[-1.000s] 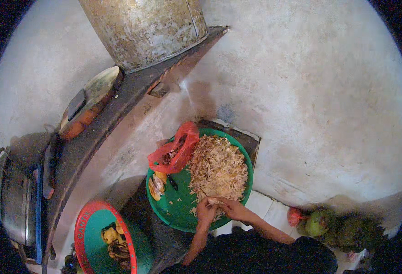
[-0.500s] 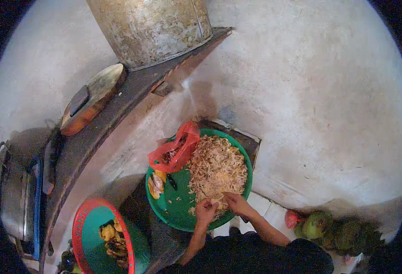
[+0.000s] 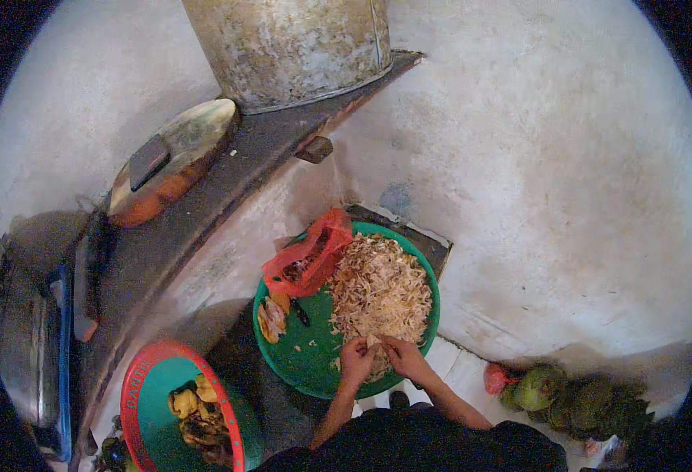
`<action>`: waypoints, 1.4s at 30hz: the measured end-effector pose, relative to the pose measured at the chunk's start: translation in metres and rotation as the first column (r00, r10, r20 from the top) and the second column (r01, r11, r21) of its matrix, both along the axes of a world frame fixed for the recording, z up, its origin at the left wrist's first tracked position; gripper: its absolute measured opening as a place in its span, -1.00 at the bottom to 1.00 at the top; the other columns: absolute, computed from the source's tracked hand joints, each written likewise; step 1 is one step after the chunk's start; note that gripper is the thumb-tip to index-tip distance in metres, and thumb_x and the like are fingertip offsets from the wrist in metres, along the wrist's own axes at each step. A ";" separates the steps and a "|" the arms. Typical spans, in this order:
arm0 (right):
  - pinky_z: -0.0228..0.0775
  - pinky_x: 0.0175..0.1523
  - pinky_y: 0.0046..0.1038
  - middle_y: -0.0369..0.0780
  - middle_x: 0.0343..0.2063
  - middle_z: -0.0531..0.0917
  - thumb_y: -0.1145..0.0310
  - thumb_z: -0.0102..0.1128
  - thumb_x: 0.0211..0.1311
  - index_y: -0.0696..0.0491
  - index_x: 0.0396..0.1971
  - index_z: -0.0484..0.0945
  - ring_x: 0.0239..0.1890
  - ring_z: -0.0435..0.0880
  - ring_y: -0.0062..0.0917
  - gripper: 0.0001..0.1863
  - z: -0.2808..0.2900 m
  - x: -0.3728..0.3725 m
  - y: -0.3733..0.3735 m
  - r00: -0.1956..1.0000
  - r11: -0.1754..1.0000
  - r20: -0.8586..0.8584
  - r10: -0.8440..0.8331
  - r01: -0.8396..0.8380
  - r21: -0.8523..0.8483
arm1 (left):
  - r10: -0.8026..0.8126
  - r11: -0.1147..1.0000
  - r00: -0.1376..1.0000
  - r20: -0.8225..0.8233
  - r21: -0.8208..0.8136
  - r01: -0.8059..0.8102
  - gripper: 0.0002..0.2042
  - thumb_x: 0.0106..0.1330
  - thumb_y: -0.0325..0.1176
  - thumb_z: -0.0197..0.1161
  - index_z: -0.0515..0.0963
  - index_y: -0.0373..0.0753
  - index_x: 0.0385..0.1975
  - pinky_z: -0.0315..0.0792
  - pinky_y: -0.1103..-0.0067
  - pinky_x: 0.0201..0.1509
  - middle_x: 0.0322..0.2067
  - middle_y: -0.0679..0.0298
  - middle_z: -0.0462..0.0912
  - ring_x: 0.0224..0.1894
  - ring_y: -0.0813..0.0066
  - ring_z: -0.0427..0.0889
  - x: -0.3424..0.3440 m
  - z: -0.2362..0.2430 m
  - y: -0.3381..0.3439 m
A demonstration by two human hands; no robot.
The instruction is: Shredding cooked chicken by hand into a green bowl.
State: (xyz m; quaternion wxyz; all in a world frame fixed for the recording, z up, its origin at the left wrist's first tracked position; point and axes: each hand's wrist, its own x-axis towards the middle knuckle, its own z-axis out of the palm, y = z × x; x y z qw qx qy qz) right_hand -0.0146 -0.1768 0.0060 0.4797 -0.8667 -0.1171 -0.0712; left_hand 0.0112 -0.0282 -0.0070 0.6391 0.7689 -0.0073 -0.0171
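Observation:
My left hand point(image 3: 355, 358) and my right hand point(image 3: 399, 352) meet at the near edge of a pale shredded pile point(image 3: 381, 287), pinched on a small pale piece point(image 3: 373, 341). The pile covers the right half of a round green tray point(image 3: 283, 364). At the tray's left lie a red plastic bag point(image 3: 303, 259) with dark contents, yellowish pieces point(image 3: 271, 319) and a small black-handled item point(image 3: 299, 311), possibly a knife.
A red-rimmed basin point(image 3: 134, 401) holds yellow and dark pieces at lower left. A dark ledge point(image 3: 173, 248) bears a battered metal drum point(image 3: 291, 47), round wooden board point(image 3: 177, 157) and metal pot point(image 3: 31, 354). Green round fruits point(image 3: 542, 385) lie at lower right.
My right hand lifted slightly away from my left half a second ago and is now back beside it. The view has shifted slightly, moving the ledge and drum rightward in the picture.

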 end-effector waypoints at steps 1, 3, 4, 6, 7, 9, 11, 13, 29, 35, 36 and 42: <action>0.40 -0.13 -0.31 0.01 -0.25 0.58 0.40 -0.06 0.20 0.15 -0.04 0.44 -0.26 0.58 -0.13 -0.67 0.001 0.002 0.002 1.000 1.000 0.000 -0.009 0.009 -0.006 | -0.003 0.986 0.995 -0.096 -0.164 -0.013 -0.86 0.03 -0.48 0.31 0.52 -0.33 -0.43 0.43 0.67 -0.42 -0.54 0.29 0.59 -0.48 0.62 0.56 0.001 0.010 -0.001; 0.40 -0.30 -0.33 0.00 -0.39 0.61 0.39 -0.06 0.21 0.14 -0.02 0.42 -0.45 0.59 -0.22 -0.66 0.010 0.007 0.012 0.963 0.973 -0.141 -0.230 0.224 -0.057 | -0.024 0.998 0.997 -0.070 -0.063 0.019 -0.84 0.05 -0.48 0.29 0.52 -0.35 -0.39 0.45 0.65 -0.39 -0.51 0.27 0.60 -0.44 0.60 0.58 0.007 -0.004 0.013; 0.40 -0.30 -0.33 0.00 -0.39 0.61 0.39 -0.06 0.21 0.14 -0.02 0.42 -0.45 0.59 -0.22 -0.66 0.017 0.008 0.010 0.966 0.975 -0.136 -0.221 0.214 -0.065 | -0.049 0.998 0.997 -0.051 0.046 0.052 -0.83 0.06 -0.48 0.28 0.52 -0.38 -0.35 0.47 0.62 -0.36 -0.47 0.24 0.61 -0.41 0.58 0.59 0.009 -0.015 0.020; 0.36 -0.41 -0.38 -0.06 -0.53 0.57 0.34 -0.07 0.23 0.12 0.02 0.39 -0.59 0.51 -0.38 -0.63 0.032 0.010 0.004 0.940 0.977 -0.341 -0.022 0.092 0.191 | -0.050 0.995 0.998 -0.038 -0.093 0.047 -0.81 0.07 -0.46 0.27 0.52 -0.38 -0.34 0.48 0.60 -0.35 -0.45 0.23 0.62 -0.40 0.56 0.60 0.006 -0.016 0.020; 0.36 -0.41 -0.38 -0.06 -0.53 0.57 0.34 -0.07 0.23 0.12 0.02 0.39 -0.59 0.51 -0.38 -0.63 0.040 0.010 0.010 0.941 0.978 -0.339 -0.020 0.089 0.190 | -0.047 0.973 0.999 -0.026 -0.225 0.040 -0.79 0.07 -0.44 0.27 0.52 -0.38 -0.32 0.48 0.58 -0.35 -0.43 0.21 0.62 -0.39 0.54 0.60 0.006 -0.014 0.022; 0.36 -0.42 -0.40 -0.10 -0.58 0.53 0.31 -0.08 0.25 0.12 0.04 0.37 -0.60 0.46 -0.47 -0.62 0.055 0.004 0.015 0.900 0.995 -0.428 0.086 -0.060 0.075 | -0.075 0.996 0.996 -0.051 -0.056 0.072 -0.80 0.07 -0.44 0.26 0.52 -0.37 -0.31 0.48 0.58 -0.33 -0.42 0.21 0.63 -0.39 0.53 0.60 0.009 0.006 0.024; 0.36 -0.40 -0.39 -0.09 -0.57 0.54 0.27 -0.10 0.26 0.13 0.04 0.37 -0.59 0.47 -0.45 -0.60 0.007 0.012 0.014 0.952 0.991 -0.279 0.130 -0.123 0.045 | -0.089 0.989 0.993 -0.077 0.111 0.097 -0.80 0.08 -0.43 0.25 0.52 -0.36 -0.31 0.47 0.57 -0.32 -0.41 0.21 0.63 -0.38 0.53 0.60 0.012 0.006 0.028; 0.36 -0.40 -0.41 -0.11 -0.57 0.54 0.26 -0.12 0.27 0.13 0.06 0.34 -0.60 0.45 -0.47 -0.59 -0.013 0.022 0.017 0.960 0.989 0.257 0.113 -0.083 -0.125 | -0.092 0.989 0.989 -0.120 0.104 0.104 -0.80 0.08 -0.43 0.25 0.53 -0.34 -0.31 0.47 0.58 -0.29 -0.41 0.21 0.63 -0.38 0.53 0.59 0.020 -0.017 0.036; 0.36 -0.39 -0.48 -0.18 -0.56 0.56 0.18 -0.11 0.29 0.04 0.09 0.33 -0.55 0.50 -0.52 -0.58 -0.009 0.027 0.025 0.983 0.961 0.036 -0.178 0.182 -0.208 | -0.109 0.994 0.993 -0.044 0.003 0.109 -0.88 0.04 -0.49 0.26 0.48 -0.33 -0.45 0.43 0.61 -0.37 -0.49 0.28 0.58 -0.45 0.58 0.54 0.030 0.024 0.038; 0.41 -0.23 -0.30 -0.03 -0.41 0.60 0.26 -0.09 0.26 0.01 0.05 0.35 -0.38 0.61 -0.22 -0.62 0.032 0.018 0.049 1.000 0.993 -0.022 -0.009 0.006 -0.119 | -0.080 0.996 0.982 0.170 -0.015 0.083 -0.90 0.07 -0.56 0.22 0.47 -0.33 -0.42 0.47 0.61 -0.37 -0.50 0.28 0.59 -0.42 0.59 0.57 0.037 -0.008 0.047; 0.41 -0.24 -0.25 0.00 -0.41 0.59 0.28 -0.07 0.23 -0.01 0.02 0.38 -0.37 0.60 -0.13 -0.65 0.028 0.018 0.048 0.976 0.992 -0.210 -0.066 0.041 -0.118 | -0.063 0.996 0.990 0.127 -0.052 0.071 -0.90 0.07 -0.55 0.22 0.47 -0.32 -0.42 0.47 0.62 -0.38 -0.50 0.28 0.59 -0.42 0.58 0.58 0.035 -0.007 0.047; 0.41 -0.25 -0.20 0.05 -0.44 0.57 0.34 -0.07 0.22 0.00 -0.02 0.40 -0.36 0.58 -0.05 -0.68 0.043 0.012 0.055 0.990 0.983 -0.078 -0.114 0.101 -0.154 | -0.003 0.986 0.998 -0.059 -0.164 -0.007 -0.91 0.09 -0.53 0.22 0.48 -0.29 -0.43 0.46 0.64 -0.43 -0.55 0.30 0.57 -0.50 0.58 0.57 0.027 -0.001 0.039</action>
